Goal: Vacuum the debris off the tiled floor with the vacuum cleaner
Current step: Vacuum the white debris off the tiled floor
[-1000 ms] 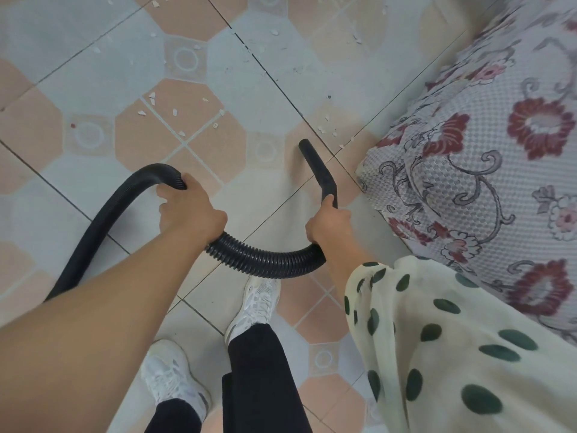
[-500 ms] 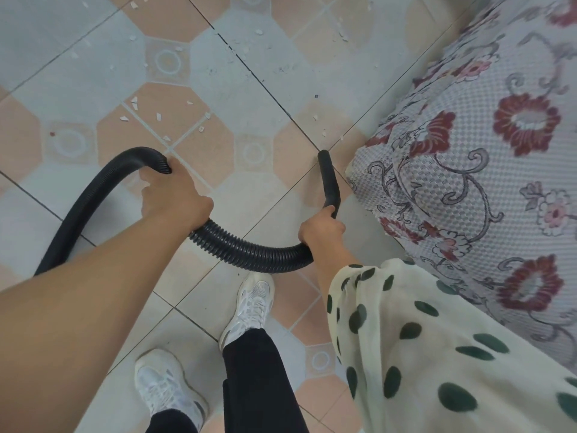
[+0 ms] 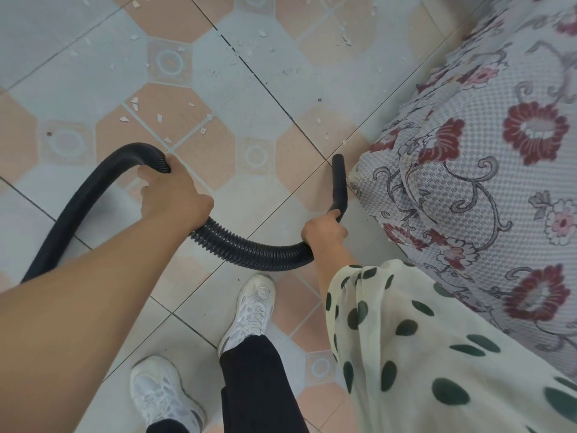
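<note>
Past two white sneakers (image 3: 253, 307), the left hand (image 3: 175, 198) curls round the black corrugated vacuum hose (image 3: 249, 248) and the right hand (image 3: 323, 229) grips its rigid nozzle (image 3: 339, 185), just beside a floral-covered seat (image 3: 468, 182), with white debris (image 3: 159, 117) scattered on the tiled floor (image 3: 265, 98) beyond.

No text, label, brand, number or sign can be read anywhere. The vacuum hose (image 3: 249, 250) is plain black ribbing. The floor tiles (image 3: 259, 89) around it carry only ring and octagon patterns, the cloth cover (image 3: 468, 189) to the right of the hose shows only red flowers and grey scrolls, and the white sneakers (image 3: 253, 307) below the hose show no legible logo.
</note>
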`<state>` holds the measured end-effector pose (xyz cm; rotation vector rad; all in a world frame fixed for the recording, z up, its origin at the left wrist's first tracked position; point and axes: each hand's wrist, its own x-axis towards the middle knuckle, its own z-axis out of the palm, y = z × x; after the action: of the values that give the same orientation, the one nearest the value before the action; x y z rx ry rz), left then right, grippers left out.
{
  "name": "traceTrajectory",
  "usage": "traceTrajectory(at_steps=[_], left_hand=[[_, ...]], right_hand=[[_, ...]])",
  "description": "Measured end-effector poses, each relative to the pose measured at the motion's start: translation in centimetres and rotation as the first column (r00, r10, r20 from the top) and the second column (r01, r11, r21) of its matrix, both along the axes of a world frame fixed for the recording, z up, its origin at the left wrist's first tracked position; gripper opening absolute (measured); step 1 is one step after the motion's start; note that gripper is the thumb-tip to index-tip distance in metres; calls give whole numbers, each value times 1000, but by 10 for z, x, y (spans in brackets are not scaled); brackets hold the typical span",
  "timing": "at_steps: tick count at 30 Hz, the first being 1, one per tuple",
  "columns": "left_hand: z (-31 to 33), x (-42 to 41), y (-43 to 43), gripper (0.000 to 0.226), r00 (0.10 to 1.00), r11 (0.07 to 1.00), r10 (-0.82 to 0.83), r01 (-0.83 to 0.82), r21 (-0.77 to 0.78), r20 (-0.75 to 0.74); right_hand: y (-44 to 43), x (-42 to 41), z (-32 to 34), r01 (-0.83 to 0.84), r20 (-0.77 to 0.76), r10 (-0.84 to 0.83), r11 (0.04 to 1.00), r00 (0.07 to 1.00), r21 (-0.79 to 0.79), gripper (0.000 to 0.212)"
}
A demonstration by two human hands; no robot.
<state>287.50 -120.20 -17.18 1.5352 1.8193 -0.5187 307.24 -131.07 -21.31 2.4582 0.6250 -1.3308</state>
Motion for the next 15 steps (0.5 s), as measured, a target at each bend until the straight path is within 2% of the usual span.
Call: traceTrajectory(at_steps=[2,4,9,12,15], left_hand=[[-2,0,3,87,1000,1000,10,-10,9,-3],[-4,-1,5,86,1000,1000,27,-27,15,-2],[-6,-2,8,86,999,999,48,-48,15,1],[-6,-1,10,86,999,999,52,-52,10,9],[-6,-4,10,88,998,998,56,-56,-1,-2]], right_hand=[[7,3,-10,-104,131,119,988,984,-117,54],[18,5,-7,-115,177,137,985,975,-130,57],[31,6,-2,-74,165,97,987,982,-145,66],[34,8,0,-137,147,163,976,976,-171,62],[30,3,-1,-118,157,139,984,978,-137,63]])
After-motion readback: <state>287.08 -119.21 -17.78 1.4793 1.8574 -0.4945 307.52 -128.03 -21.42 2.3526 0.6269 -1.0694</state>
